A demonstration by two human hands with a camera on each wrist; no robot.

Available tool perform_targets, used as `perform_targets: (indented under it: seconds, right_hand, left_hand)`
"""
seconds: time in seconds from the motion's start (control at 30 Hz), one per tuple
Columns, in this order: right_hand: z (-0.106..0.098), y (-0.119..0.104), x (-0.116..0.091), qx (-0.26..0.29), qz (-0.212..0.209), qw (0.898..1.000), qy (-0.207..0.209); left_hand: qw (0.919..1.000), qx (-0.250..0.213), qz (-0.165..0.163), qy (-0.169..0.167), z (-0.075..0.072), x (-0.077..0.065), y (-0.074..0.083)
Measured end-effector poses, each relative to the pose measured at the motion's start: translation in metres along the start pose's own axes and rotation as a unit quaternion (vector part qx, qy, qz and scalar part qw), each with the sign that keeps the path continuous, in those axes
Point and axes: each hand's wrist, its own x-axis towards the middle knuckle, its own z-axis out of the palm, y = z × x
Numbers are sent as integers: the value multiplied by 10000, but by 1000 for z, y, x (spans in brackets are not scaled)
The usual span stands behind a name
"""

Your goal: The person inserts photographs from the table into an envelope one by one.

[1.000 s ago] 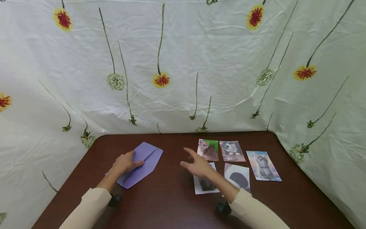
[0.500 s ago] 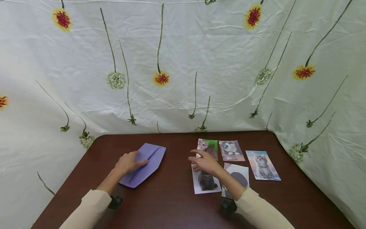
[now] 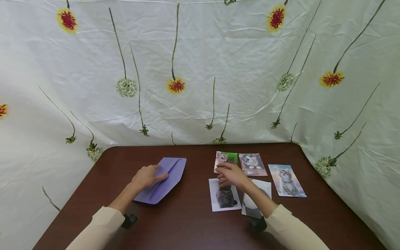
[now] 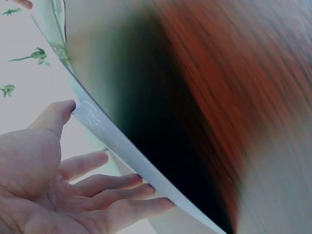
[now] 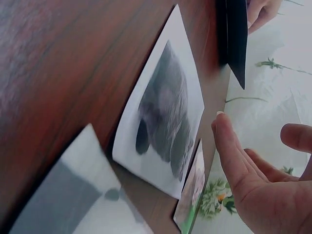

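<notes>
A purple envelope [image 3: 171,178] lies slanted on the left part of the table. My left hand [image 3: 147,177] rests on its left side, thumb pointing right across it. In the left wrist view the thumb and outstretched fingertips [image 4: 158,204] meet the envelope [image 4: 129,151], seen nearly edge-on. Over the cat pictures hovers my right hand [image 3: 232,175], fingers loosely bent and holding nothing. Below it lies the grey cat picture [image 3: 225,200], its top partly covered by the hand. Just beyond is a cat picture with a green background [image 3: 232,157], also partly covered.
A black-and-white cat picture [image 3: 253,164] lies at the back. To the right is a kitten picture with a blue sky [image 3: 287,181]. Another picture [image 3: 250,207] lies partly under the right forearm. A flowered white cloth [image 3: 200,104] hangs behind the brown table [image 3: 187,225].
The envelope has slid to the right under my left hand. My right hand has shifted right, from the left edge of the pictures to over the grey cat picture.
</notes>
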Motion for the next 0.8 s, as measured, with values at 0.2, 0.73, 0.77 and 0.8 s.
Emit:
perform_targets:
  seconds: [0.2, 0.73, 0.77, 0.8]
  right_hand:
    - [-18, 1, -5, -111, 120, 9998, 72]
    - [-65, 0, -19, -164, 441, 9976, 505]
    - [-69, 0, -20, -186, 447, 9975, 511]
    - [-73, 0, -21, -204, 466, 9973, 533]
  left_hand:
    - [9998, -79, 139, -147, -1, -1, 15]
    - [9986, -248, 405, -216, 9, 6, 41]
    - [9985, -277, 404, -226, 9, 6, 43]
    - [9984, -302, 414, -227, 10, 6, 45]
